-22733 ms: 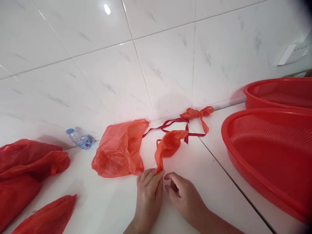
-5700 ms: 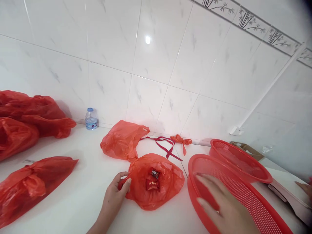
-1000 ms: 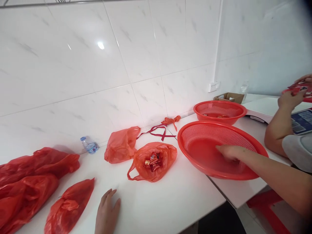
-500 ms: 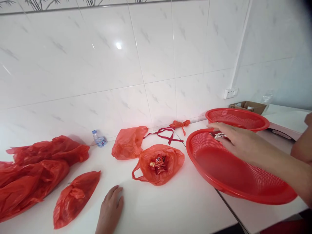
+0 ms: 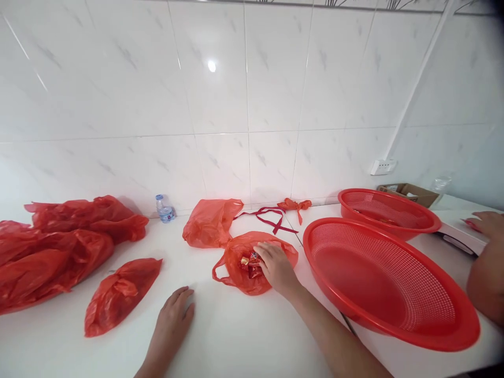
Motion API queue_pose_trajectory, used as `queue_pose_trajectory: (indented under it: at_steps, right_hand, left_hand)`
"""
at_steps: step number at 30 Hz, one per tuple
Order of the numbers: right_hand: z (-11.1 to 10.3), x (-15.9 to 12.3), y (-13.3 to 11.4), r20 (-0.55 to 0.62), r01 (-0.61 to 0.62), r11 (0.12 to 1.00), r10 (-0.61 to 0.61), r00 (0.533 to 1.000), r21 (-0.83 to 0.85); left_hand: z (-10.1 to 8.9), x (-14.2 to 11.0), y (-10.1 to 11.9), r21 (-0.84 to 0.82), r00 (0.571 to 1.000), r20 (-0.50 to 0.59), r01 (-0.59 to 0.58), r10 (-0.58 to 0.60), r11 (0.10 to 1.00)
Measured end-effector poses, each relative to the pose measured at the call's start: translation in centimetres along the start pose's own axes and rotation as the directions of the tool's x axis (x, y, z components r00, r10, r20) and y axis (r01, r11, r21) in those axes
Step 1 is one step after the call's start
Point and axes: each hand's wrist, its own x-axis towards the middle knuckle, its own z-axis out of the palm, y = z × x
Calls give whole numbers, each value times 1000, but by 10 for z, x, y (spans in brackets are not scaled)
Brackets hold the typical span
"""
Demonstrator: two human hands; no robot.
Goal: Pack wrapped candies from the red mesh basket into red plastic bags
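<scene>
My right hand (image 5: 275,266) is over the mouth of an open red plastic bag (image 5: 235,248), fingers stretched out and palm down. Small red-wrapped packets (image 5: 254,270) and a gold-coloured piece (image 5: 244,261) lie inside the bag, just under my fingertips. What is beneath the palm is hidden. My left hand (image 5: 171,317) rests flat on the white table (image 5: 228,336), fingers extended and holding nothing. Left of it lies a tied red bag (image 5: 122,299) with something inside. Behind the open bag sits another red bag (image 5: 212,223).
A large red basket (image 5: 354,278) stands at right, with a second red basket (image 5: 388,207) behind it. Crumpled red bags (image 5: 74,252) fill the left. A water bottle (image 5: 164,209), dark red ribbon (image 5: 271,215) and cardboard box (image 5: 409,194) line the wall. Another person's hand (image 5: 490,226) is at far right.
My right hand has moved left from the large basket, where it held a small packet, to the open bag. My left hand stays on the table. The view has turned right.
</scene>
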Motion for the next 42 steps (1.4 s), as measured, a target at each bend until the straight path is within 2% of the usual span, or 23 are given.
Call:
queue_pose_trajectory:
  at_steps: [3, 6, 9, 12, 14, 17, 18, 20, 22, 23, 25, 27, 29, 30, 36, 38, 40, 42]
  right_hand:
    - [-6, -21, 1, -78, -43, 998, 46, 996, 36]
    - [-24, -59, 5, -140, -132, 990, 137, 981, 45]
    - [-33, -98, 21, -168, -220, 973, 229, 959, 67]
    - [-32, -116, 42, -171, -288, 953, 300, 938, 93]
    - [-29, -112, 53, -195, -370, 921, 388, 901, 122]
    - [-23, -87, 54, -183, -477, 853, 514, 838, 211]
    - [-20, -76, 51, -152, -482, 845, 521, 840, 234]
    - [-13, -54, 44, -72, -454, 861, 480, 874, 230]
    - [-4, -34, 39, 25, -419, 897, 420, 907, 140]
    - [0, -26, 39, 70, -417, 906, 413, 908, 68]
    - [9, -14, 42, 146, -468, 879, 477, 867, -95]
    - [17, -10, 49, 179, -545, 813, 579, 795, -206]
    - [22, -13, 56, 192, -600, 766, 641, 743, -232]
    - [24, -15, 60, 201, -609, 762, 646, 736, -221]
    - [30, -31, 72, 254, -631, 769, 633, 731, -98]
    - [28, -32, 73, 258, -640, 765, 633, 730, -69]
    - [19, -28, 70, 249, -632, 775, 610, 752, 11]
    - [1, -21, 65, 223, -604, 783, 569, 792, 146]
  left_hand:
    - [-2, -2, 1, 115, 999, 39, -20, 16, 993]
    - [-1, 0, 3, 197, 997, 83, -21, 4, 980]
    - [6, 4, 10, 188, 995, 93, 18, -36, 982]
    - [20, 11, 22, 115, 995, 97, 4, -15, 993]
    - [32, 17, 31, 37, 992, 118, -37, 32, 999]
    - [47, 24, 42, -84, 987, 145, -59, 71, 995]
    - [51, 25, 45, -117, 987, 147, -51, 68, 992]
    - [56, 26, 50, -160, 988, 148, -18, 42, 987]
    - [57, 26, 51, -181, 989, 147, 21, 6, 983]
    - [57, 25, 51, -190, 989, 146, 38, -10, 981]
    - [56, 25, 50, -209, 988, 147, 67, -36, 976]
    - [54, 26, 50, -216, 986, 153, 98, -65, 972]
    - [53, 28, 53, -214, 983, 163, 119, -85, 970]
    - [52, 29, 55, -225, 980, 174, 134, -96, 965]
    - [52, 35, 86, -356, 940, 245, 316, -238, 879]
    - [53, 42, 98, -419, 924, 296, 352, -240, 837]
    - [49, 57, 110, -516, 916, 339, 371, -213, 772]
    - [39, 78, 126, -623, 927, 328, 356, -181, 696]
